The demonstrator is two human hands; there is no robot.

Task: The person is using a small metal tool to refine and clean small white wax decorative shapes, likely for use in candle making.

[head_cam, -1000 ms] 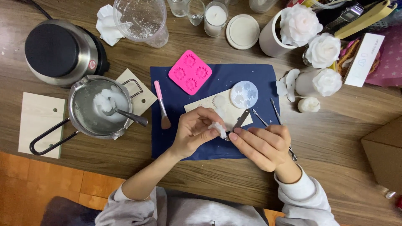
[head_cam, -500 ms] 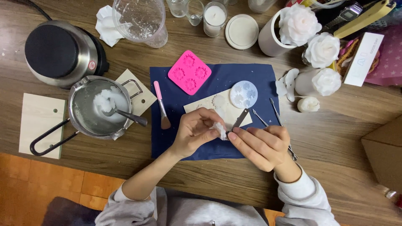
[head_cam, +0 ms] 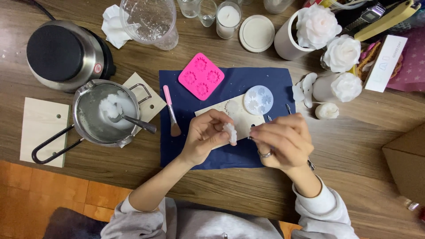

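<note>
My left hand (head_cam: 204, 136) pinches a small white wax flower piece (head_cam: 230, 132) above a dark blue mat (head_cam: 230, 84). My right hand (head_cam: 281, 141), with a ring on one finger, is closed on a thin metal tool (head_cam: 253, 132) whose tip sits beside the wax piece. Under both hands lies a pale wooden board (head_cam: 242, 118) with a round wax flower (head_cam: 231, 106). A round clear flower mould (head_cam: 258, 100) rests at the board's far end. A pink square flower mould (head_cam: 201, 76) lies on the mat further back.
A pink-handled brush (head_cam: 170, 108) lies on the mat's left side. Left of it stands a steel pot (head_cam: 90, 124) with white wax and a spoon, and a hot plate (head_cam: 62, 53). Cups, a candle jar (head_cam: 228, 18), white wax roses (head_cam: 341, 53) and boxes line the back and right.
My right hand has curled in closer over the tool, hiding most of it. My left hand keeps holding the wax piece in nearly the same spot.
</note>
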